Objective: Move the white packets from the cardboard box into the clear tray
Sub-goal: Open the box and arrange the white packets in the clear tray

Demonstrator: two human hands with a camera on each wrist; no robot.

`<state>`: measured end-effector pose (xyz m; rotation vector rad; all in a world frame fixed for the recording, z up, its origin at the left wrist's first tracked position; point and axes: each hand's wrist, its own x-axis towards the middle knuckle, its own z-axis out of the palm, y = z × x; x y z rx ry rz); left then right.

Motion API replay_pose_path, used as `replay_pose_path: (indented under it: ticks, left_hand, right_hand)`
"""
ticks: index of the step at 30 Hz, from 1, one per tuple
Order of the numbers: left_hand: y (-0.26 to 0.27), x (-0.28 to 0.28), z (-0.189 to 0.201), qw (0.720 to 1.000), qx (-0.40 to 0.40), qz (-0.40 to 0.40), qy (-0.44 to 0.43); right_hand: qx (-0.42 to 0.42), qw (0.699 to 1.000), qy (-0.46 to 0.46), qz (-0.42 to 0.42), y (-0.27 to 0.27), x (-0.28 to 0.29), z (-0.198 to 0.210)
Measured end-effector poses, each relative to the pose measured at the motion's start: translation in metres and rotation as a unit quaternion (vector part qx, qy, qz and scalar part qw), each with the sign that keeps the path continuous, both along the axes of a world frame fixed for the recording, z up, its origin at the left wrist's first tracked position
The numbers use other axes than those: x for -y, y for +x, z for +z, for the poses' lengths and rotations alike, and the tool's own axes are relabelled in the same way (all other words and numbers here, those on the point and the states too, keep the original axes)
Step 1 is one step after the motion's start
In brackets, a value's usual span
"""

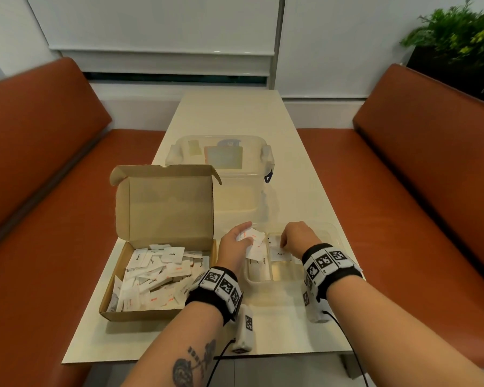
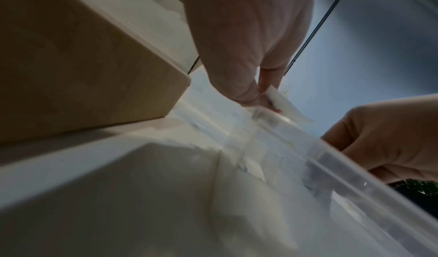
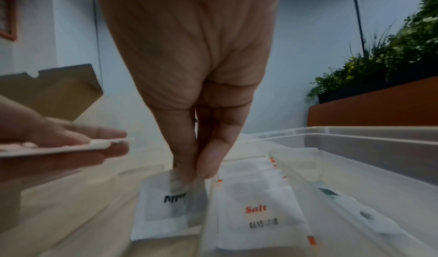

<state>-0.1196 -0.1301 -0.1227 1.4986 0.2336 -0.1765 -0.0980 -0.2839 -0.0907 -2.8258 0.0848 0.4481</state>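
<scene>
An open cardboard box (image 1: 118, 277) at the front left holds several loose white packets (image 1: 154, 277). To its right sits the clear tray (image 1: 331, 231) with dividers. My left hand (image 1: 245, 237) hovers over the tray's left end and grips a small bunch of white packets (image 1: 256, 243), seen edge-on as packets (image 3: 71, 147) in the right wrist view. My right hand (image 3: 189, 174) reaches down into the tray and pinches a packet marked Pepper (image 3: 166, 204) lying flat in a compartment. A Salt packet (image 3: 258, 214) lies in the compartment beside it.
A large clear lidded bin (image 1: 221, 163) stands behind the box and tray. The box's raised lid (image 1: 168, 202) stands upright on the left. Orange benches (image 1: 403, 191) flank the narrow table, and its front edge (image 1: 179, 356) is near my forearms. A plant (image 1: 458, 37) is far right.
</scene>
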Motion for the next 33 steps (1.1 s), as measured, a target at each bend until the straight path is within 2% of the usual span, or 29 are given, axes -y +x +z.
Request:
replay_pose_path:
  ticks: [9,23,26,29,33]
  left_hand:
    - [0.003,-0.001,-0.003,1.000,0.000,-0.012,0.004]
    - [0.006,-0.001,-0.004,0.999,0.011,-0.020,0.039]
    - [0.005,-0.002,-0.003,0.998,0.017,-0.024,0.046]
    - [0.005,-0.001,-0.003,0.999,0.021,-0.024,0.044]
    - [0.006,-0.001,-0.004,0.998,0.032,-0.025,0.050]
  right_hand:
    - [-0.003,0.999,-0.033,0.019,0.006,-0.004,-0.007]
    - [0.042,0.996,-0.043,0.064,0.001,-0.005,-0.017]
    - [0.077,0.996,0.003,0.034,0.000,-0.005,-0.016]
    - [0.125,0.987,0.099,-0.007,0.000,-0.011,-0.010]
    - [0.104,0.969,0.221,-0.044,-0.003,-0.022,-0.001]
